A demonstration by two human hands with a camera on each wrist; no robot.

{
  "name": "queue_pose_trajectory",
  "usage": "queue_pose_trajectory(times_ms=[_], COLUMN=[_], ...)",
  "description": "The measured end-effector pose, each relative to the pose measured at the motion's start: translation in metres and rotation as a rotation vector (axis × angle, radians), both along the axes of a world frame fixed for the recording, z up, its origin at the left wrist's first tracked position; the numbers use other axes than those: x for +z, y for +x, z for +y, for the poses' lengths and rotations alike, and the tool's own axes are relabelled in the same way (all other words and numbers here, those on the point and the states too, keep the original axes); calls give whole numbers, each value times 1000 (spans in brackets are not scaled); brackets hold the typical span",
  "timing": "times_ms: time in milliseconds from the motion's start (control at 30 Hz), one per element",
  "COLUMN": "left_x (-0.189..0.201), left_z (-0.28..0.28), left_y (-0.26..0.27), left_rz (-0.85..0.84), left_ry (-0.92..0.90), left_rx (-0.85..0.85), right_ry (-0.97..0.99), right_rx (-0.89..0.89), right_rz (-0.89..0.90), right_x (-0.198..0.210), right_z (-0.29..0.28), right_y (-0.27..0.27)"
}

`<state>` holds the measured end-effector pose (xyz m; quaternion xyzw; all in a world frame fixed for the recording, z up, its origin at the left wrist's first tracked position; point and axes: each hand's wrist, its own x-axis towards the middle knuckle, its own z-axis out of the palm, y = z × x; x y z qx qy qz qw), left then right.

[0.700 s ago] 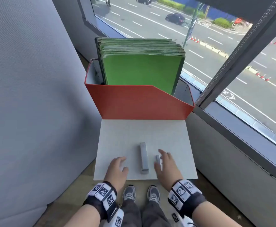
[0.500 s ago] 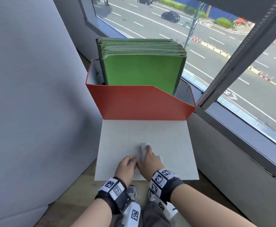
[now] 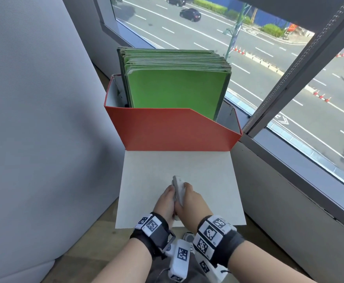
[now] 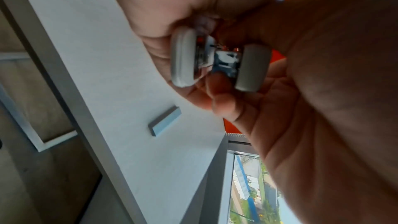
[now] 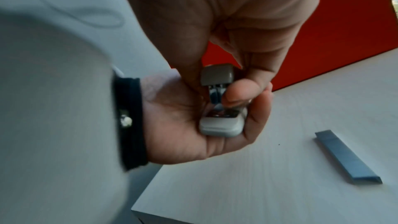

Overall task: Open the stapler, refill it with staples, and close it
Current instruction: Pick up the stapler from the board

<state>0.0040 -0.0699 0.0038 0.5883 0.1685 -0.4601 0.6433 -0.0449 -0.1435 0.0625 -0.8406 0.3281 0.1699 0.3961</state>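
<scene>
Your left hand (image 3: pixel 165 201) and right hand (image 3: pixel 191 201) both grip the grey stapler (image 3: pixel 178 188), lifted just above the white table (image 3: pixel 208 180). Its top and base stand parted, with the metal channel showing between them. The strip of staples (image 5: pixel 347 157) lies loose on the table, near the hands. An orange file box (image 3: pixel 173 129) of green folders (image 3: pixel 175 88) stands behind.

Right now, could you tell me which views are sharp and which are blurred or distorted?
Head view: sharp and daylit, its straight window frame bowed by the wide lens. Left wrist view: soft, the stapler blurred. Right wrist view: hands smeared, the staple strip on the table fairly crisp.
</scene>
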Motion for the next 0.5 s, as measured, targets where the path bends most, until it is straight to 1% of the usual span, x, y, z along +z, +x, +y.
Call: queue_pose_trajectory(times_ms=[33, 100, 167, 267, 300, 400, 500], left_x=[1, 2, -1, -5, -7, -10, -6], left_z=[-3, -9, -14, -17, -16, -10, -8], left_y=[-2, -7, -12, -20, -22, -29, -31], left_rz=[33, 75, 75, 53, 28, -41, 18], left_ry=[-5, -19, -16, -22, -17, 18, -42], left_rx=[2, -6, -38, -57, -70, -106, -49], right_ry=[-11, -76, -140, -142, -144, -126, -115], right_rx=[-8, 40, 139, 224, 242, 263, 358], right_rz=[5, 33, 112, 219, 227, 158, 118], right_x=[3, 3, 3, 10, 18, 44, 57], right_z=[0, -2, -4, -10, -14, -38, -57], right_y=[-3, -11, -16, -19, -16, -7, 12])
